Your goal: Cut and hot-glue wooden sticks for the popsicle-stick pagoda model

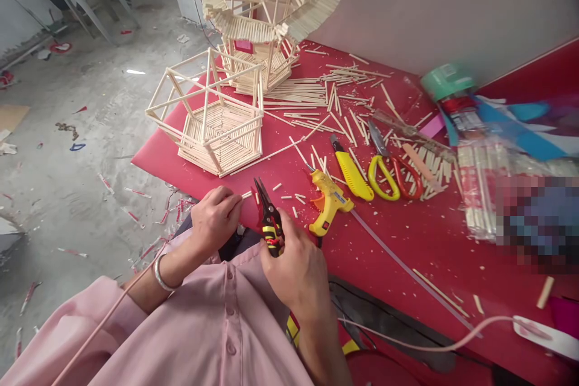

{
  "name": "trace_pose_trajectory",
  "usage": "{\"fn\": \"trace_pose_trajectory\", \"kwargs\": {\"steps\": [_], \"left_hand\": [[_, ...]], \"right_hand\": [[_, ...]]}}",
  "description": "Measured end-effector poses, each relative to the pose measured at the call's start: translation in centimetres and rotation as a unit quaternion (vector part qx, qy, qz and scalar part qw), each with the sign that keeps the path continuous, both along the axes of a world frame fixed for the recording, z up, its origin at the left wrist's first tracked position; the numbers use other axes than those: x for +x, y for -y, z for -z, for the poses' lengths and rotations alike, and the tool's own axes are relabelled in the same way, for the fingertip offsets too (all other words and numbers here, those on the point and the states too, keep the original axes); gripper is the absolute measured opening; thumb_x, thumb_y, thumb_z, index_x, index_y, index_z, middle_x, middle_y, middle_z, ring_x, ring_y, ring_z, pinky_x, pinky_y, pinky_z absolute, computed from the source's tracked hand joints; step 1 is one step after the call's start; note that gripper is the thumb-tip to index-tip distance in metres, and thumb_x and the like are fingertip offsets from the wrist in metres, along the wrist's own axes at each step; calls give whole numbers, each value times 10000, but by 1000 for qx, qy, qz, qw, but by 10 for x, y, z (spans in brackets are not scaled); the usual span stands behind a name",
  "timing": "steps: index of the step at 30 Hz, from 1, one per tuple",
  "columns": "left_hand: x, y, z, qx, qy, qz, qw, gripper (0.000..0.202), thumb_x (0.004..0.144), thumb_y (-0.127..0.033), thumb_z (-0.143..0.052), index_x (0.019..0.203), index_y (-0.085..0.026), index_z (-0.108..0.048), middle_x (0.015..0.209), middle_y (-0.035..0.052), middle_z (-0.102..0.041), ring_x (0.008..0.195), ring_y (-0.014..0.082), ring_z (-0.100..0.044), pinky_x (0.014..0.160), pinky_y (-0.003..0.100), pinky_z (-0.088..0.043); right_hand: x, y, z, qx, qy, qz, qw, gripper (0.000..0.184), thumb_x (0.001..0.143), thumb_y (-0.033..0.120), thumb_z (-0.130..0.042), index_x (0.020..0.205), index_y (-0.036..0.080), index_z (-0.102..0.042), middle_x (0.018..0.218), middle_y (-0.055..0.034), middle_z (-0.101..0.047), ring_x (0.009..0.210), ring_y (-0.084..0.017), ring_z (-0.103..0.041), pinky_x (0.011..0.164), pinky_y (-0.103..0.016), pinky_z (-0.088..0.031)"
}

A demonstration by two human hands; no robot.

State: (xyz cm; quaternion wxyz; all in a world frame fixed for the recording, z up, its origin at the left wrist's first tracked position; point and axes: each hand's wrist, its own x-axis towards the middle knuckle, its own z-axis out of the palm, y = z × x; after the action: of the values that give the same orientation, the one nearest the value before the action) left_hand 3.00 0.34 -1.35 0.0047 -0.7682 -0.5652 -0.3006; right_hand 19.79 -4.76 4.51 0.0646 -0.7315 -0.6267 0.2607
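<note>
your right hand grips pliers pointing far, slightly left. your left hand, knuckles up, pinches a right-pointing stick.

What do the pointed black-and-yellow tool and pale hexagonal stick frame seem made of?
Pointed tool: tips probably metal, dark-finished and slim; yellow-banded handles suggest plastic or rubber.
Stick frame: likely wood or bamboo, matte, seemingly unpainted, judging by pale sticks.

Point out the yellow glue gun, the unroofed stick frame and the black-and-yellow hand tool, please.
Yellow glue gun (332,198): head view, on its body.
Unroofed stick frame (228,132): head view, on its floor.
Black-and-yellow hand tool (271,217): head view, near its pivot.
</note>
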Motion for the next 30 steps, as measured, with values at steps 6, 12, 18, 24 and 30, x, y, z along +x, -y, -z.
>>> {"fn": "trace_pose_trajectory", "kwargs": {"steps": [6, 12, 18, 24, 30], "left_hand": [[0, 1, 1, -4, 4, -4, 1000, 204, 922, -240, -551, 829, -226, -732, 787, 24, -677, 691, 123, -613, 597, 235, -434], [0, 0, 0, -10, 9, -6, 1000, 212, 925, -255, -546, 826, -229, -732, 783, 23, -673, 682, 117, -611, 580, 228, -423], [-1, 0, -1, -3, 14, 0, 1000, 207, 919, -244, -550, 813, -215, -725, 776, 27, -671, 663, 115, -604, 571, 221, -421], [-1, 0, -1, -13, 9, -3, 1000, 220, 912, -236, -544, 801, -220, -733, 772, 33, -661, 673, 119, -607, 578, 225, -437], [0, 0, -2, -8, 0, -10, 1000, 239, 918, -245, -536, 776, -222, -727, 766, 31, -665, 669, 119, -606, 564, 225, -423]], "right_hand": [[0, 0, 1, -6, 4, -4, 1000, 618, 844, 297, -562, 1435, 166, -436, 1087, -138, -693, 996, -275, -662, 849, -343, -484], [0, 0, 0, -6, 9, -2, 1000, 640, 827, 292, -580, 1438, 163, -435, 1081, -136, -693, 992, -273, -662, 842, -335, -486], [0, 0, 1, -4, 4, -6, 1000, 622, 837, 288, -567, 1432, 163, -440, 1077, -135, -695, 982, -274, -668, 837, -336, -487], [0, 1, -1, -2, 8, -7, 1000, 617, 835, 282, -577, 1427, 167, -447, 1083, -132, -698, 958, -264, -674, 823, -331, -492], [0, 1, 0, -4, 3, -3, 1000, 642, 824, 284, -587, 1440, 182, -433, 1114, -132, -690, 1000, -272, -661, 838, -337, -490]]}}
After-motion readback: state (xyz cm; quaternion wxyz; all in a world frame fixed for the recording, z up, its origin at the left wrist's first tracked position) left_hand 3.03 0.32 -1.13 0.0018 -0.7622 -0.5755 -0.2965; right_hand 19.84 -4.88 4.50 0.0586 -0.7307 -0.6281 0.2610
